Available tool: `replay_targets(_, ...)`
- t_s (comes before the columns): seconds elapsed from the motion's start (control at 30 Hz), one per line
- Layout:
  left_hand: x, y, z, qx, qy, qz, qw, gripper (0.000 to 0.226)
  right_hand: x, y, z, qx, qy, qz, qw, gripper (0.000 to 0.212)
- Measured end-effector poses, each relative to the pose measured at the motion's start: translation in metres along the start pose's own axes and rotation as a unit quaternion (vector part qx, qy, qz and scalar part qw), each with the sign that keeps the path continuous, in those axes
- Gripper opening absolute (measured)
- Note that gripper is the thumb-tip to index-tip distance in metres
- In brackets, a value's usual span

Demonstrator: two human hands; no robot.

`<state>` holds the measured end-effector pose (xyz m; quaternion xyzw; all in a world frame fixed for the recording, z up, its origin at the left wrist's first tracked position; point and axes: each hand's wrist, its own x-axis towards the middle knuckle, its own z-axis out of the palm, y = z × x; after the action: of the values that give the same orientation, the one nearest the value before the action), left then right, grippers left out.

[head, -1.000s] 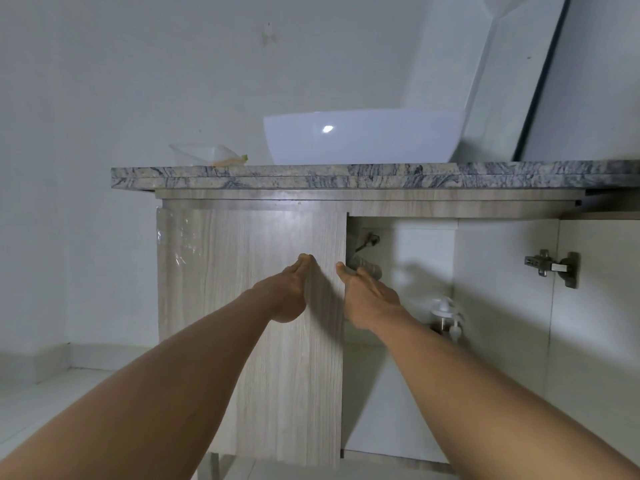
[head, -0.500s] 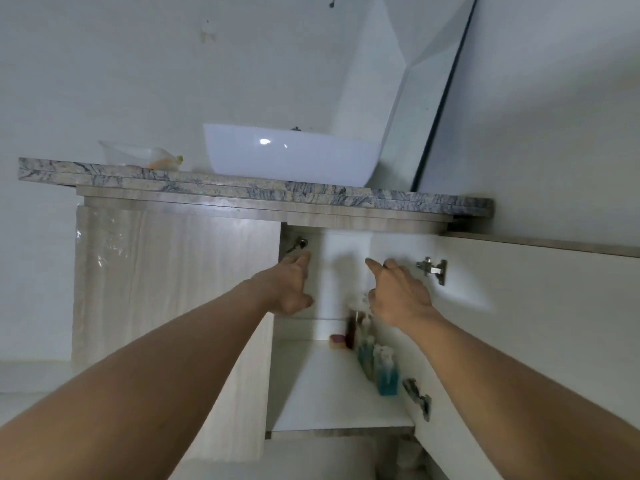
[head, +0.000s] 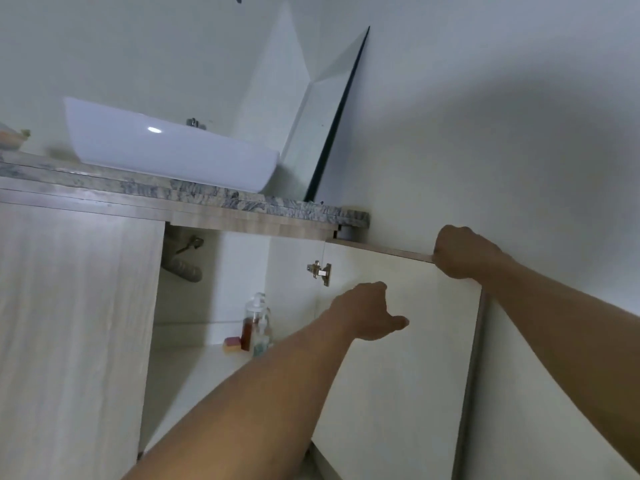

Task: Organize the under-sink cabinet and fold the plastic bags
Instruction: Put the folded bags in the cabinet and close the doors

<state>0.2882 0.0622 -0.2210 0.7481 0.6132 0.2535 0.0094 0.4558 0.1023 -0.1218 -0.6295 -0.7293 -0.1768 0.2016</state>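
Note:
The under-sink cabinet (head: 207,334) stands open on its right half. Its right door (head: 408,358) is swung wide open against the wall. My right hand (head: 464,252) grips the top corner of that door. My left hand (head: 367,315) hovers in front of the door's inner face with loose fingers and holds nothing. Inside, on the white shelf (head: 194,365), stand clear pump bottles (head: 258,323) and a small pink and yellow sponge (head: 232,344). No plastic bags are in view.
The left door (head: 76,323) is closed. A grey drain hose (head: 183,268) hangs at the cabinet's top. A white basin (head: 166,147) sits on the stone counter (head: 221,199), and a mirror (head: 322,123) leans in the corner. A door hinge (head: 320,271) juts inward.
The right door swung fully open toward the wall with my right hand gripping its top corner. My left hand left the left door's edge and moved right. My view turned right.

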Motion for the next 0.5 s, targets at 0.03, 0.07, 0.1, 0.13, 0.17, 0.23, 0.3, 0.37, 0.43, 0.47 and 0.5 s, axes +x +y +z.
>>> replay_targets(0.03, 0.002, 0.008, 0.007, -0.022, 0.002, 0.004, 1.000, 0.089, 0.001, 0.002, -0.002, 0.025, -0.009, 0.000, 1.000, 0.006)
replay_targets(0.07, 0.003, 0.014, 0.012, -0.046, 0.001, 0.007, 0.999, 0.093, 0.002, 0.001, -0.005, 0.040, -0.013, -0.002, 0.999, 0.007)
replay_targets(0.1, 0.003, 0.019, 0.016, -0.072, -0.001, 0.010, 0.997, 0.097, 0.002, -0.002, -0.008, 0.048, -0.015, -0.002, 0.999, 0.008)
replay_targets(0.13, 0.003, 0.022, 0.018, -0.100, -0.003, 0.012, 0.995, 0.102, 0.001, -0.007, -0.014, 0.050, -0.022, -0.003, 0.999, 0.010)
replay_targets(0.17, 0.001, 0.023, 0.020, -0.126, -0.002, 0.012, 0.992, 0.106, 0.001, -0.012, -0.020, 0.052, -0.035, -0.006, 0.998, 0.012)
replay_targets(0.23, -0.004, 0.020, 0.017, -0.160, 0.018, 0.010, 0.987, 0.114, 0.002, -0.023, -0.035, 0.053, -0.081, -0.019, 0.995, 0.014)
replay_targets(0.3, -0.011, 0.009, 0.009, -0.170, 0.042, -0.003, 0.985, 0.126, 0.001, -0.035, -0.049, 0.088, -0.131, -0.025, 0.987, 0.020)
replay_targets(0.37, -0.020, -0.007, -0.005, -0.191, 0.039, -0.022, 0.981, 0.133, -0.002, -0.049, -0.059, 0.129, -0.166, -0.031, 0.977, 0.024)
replay_targets(0.43, -0.031, -0.023, -0.021, -0.241, 0.009, -0.035, 0.970, 0.134, -0.008, -0.068, -0.066, 0.163, -0.199, -0.041, 0.965, 0.024)
replay_targets(0.47, -0.037, -0.029, -0.030, -0.266, -0.007, -0.040, 0.963, 0.134, -0.011, -0.078, -0.069, 0.185, -0.211, -0.046, 0.959, 0.024)
replay_targets(0.5, -0.043, -0.036, -0.038, -0.285, -0.018, -0.045, 0.957, 0.133, -0.013, -0.089, -0.070, 0.212, -0.220, -0.051, 0.951, 0.023)
